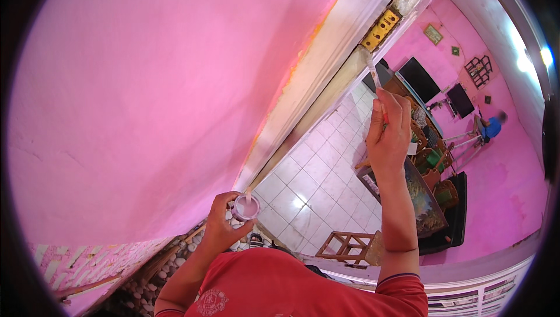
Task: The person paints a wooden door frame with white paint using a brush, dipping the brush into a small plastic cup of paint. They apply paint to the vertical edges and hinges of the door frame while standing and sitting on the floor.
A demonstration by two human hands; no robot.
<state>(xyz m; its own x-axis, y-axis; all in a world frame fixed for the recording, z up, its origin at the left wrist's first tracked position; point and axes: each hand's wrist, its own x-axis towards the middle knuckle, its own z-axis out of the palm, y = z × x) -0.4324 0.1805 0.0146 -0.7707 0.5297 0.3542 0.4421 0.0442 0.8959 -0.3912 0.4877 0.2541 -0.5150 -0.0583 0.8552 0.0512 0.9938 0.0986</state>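
Note:
My left hand (pixel 219 229) is closed around a small clear plastic cup (pixel 238 216) of pale pinkish paint, low by the bottom of the door frame. A whitish streak shows at the cup's far rim; I cannot tell what it is. In my right hand (pixel 389 133), raised and closed, is a paintbrush (pixel 373 72) with a reddish handle. Its bristle end points up to the edge of the whitish door frame (pixel 318 77), just below a yellow plate with holes (pixel 381 30) set in that edge. Whether the bristles touch the wood is hard to tell.
A pink wall (pixel 146 95) fills the left. Beyond the frame lies a tiled floor (pixel 309 183) with a wooden stool (pixel 350 247), piled chairs (pixel 431 159) and two dark screens (pixel 419 80). A person in blue (pixel 492 127) is on a ladder. Pebbles (pixel 169 270) lie below left.

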